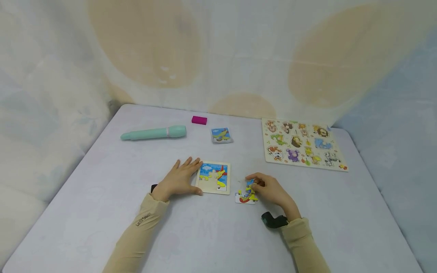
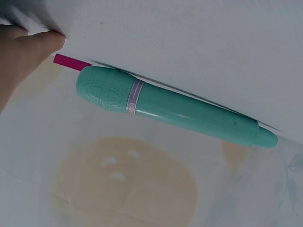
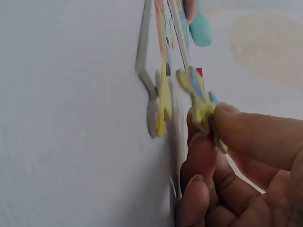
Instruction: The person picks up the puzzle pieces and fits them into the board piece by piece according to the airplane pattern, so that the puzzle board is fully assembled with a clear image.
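Observation:
My left hand (image 1: 179,180) rests spread at the left edge of a small wooden jigsaw board (image 1: 206,187), its fingers fairly straight along the frame. The board's tray is partly filled with blue, yellow and red pieces along the top and right; bare wood shows at the lower left. Right of the board, my right hand (image 1: 274,191) pinches a yellow and blue puzzle piece (image 3: 201,101) between thumb and fingers. Below that piece, another puzzle piece (image 1: 244,201) with white, red and yellow parts lies on the table, overlapped by it in the head view.
A green toy microphone (image 1: 150,134) lies at the back left, with a magenta block (image 1: 199,120) near it. Behind the board is a small airplane picture tile (image 1: 221,135). An animal peg-style board (image 1: 283,144) lies at the back right. Cloth walls border the white table.

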The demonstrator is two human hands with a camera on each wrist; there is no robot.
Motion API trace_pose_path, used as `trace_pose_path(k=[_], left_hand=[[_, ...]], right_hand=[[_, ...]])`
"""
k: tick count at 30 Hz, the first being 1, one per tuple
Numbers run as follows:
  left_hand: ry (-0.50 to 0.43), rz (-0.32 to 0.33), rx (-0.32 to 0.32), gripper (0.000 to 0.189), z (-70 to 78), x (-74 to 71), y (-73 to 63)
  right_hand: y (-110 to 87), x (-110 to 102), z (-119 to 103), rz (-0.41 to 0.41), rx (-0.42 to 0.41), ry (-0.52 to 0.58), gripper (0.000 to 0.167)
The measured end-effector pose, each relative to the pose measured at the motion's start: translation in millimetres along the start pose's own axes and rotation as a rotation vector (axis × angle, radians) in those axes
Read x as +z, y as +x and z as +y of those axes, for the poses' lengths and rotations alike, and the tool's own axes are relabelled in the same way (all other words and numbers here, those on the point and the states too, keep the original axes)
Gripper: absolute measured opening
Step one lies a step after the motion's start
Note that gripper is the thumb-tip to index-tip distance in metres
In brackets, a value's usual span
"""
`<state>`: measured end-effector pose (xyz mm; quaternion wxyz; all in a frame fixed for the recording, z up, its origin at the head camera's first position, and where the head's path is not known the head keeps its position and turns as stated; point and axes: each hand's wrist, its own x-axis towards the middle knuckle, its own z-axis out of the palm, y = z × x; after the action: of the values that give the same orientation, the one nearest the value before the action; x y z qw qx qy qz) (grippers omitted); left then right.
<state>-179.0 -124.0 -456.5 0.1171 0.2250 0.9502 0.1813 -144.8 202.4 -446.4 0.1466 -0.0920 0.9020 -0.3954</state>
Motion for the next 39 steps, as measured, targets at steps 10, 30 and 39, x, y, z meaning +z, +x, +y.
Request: trace_pose_path(k=[10, 30, 39], left_hand=[[0.010, 0.010, 0.003, 0.108, -0.1, -2.0, -1.9], [0.011, 0.005, 0.010, 0.107, 0.4, 1.5, -5.5], [0.011, 0.014, 0.019, 0.108, 3.8, 0.5, -5.2]], right_hand=[[19.4, -0.9, -8.8, 0.010, -0.047, 0.086, 0.031], [56.5, 36.9, -66.3, 0.089, -0.005, 0.147, 0.013], [58.4, 56.3, -72.2, 0.103, -0.011, 0.104, 0.011]])
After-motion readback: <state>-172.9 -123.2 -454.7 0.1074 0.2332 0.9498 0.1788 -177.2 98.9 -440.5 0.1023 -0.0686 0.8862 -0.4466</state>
